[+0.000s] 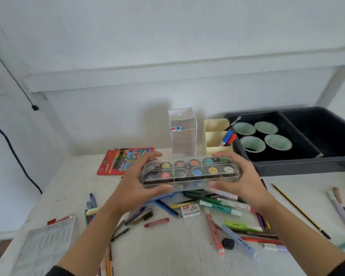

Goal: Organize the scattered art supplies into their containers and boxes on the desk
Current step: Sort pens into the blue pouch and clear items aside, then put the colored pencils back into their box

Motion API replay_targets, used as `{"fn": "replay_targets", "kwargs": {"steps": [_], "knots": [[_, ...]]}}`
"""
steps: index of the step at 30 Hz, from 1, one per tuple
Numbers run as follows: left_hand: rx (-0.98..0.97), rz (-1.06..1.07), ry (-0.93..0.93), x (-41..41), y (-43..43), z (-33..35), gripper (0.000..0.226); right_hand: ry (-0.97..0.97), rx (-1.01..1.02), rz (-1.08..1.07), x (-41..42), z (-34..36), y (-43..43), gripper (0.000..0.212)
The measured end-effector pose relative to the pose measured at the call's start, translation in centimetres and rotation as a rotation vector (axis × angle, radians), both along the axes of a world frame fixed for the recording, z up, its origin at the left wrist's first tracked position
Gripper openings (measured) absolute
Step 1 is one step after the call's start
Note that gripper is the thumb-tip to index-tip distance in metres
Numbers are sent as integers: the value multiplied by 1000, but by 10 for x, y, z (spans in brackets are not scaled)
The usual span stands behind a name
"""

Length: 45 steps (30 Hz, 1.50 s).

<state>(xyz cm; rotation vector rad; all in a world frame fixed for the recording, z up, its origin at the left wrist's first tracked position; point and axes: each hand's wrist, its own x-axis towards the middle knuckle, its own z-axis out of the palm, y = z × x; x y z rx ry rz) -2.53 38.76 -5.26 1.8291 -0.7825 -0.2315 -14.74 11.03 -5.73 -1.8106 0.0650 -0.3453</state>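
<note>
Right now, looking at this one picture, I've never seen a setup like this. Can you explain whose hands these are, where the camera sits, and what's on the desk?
There is no machine here, only a person's two bare hands. The single picture comes from a camera worn on the person's head, looking forward and down. The left hand and the right hand grip the two ends of a clear paint box with round colour pots, held over the desk. Below it lie scattered pens and a pencil. Further back are a red pencil pack, a clear box, a cream holder, and a dark bin holding four green cups.
</note>
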Motion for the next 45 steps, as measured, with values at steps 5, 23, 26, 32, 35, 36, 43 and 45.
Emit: {"fn": "replay_targets", "kwargs": {"steps": [5, 23, 26, 32, 35, 36, 43, 45], "knots": [[-17, -75, -75, 20, -68, 25, 75, -52, -75, -94, -11, 24, -47, 63], [-114, -75, 64, -31, -423, 46, 70, -129, -150, -469, -103, 39, -339, 55], [-149, 19, 267, -35, -473, 34, 74, -140, -200, -579, -97, 34, -367, 54], [-264, 82, 633, -21, -553, 33, 36, -73, -309, -608, -82, 19, -394, 60], [-197, 123, 648, -7, -574, 28, 34, 109, -333, -472, -79, 10, -408, 70], [-174, 121, 638, -3, -578, 27, 33, 190, -297, -413, -76, 8, -414, 79], [122, 34, 512, 5, -601, 24, 19, 507, -60, -141, -33, -2, -421, 92], [202, 13, 506, 7, -602, 24, 15, 547, -9, -141, -22, -11, -416, 95]]}}
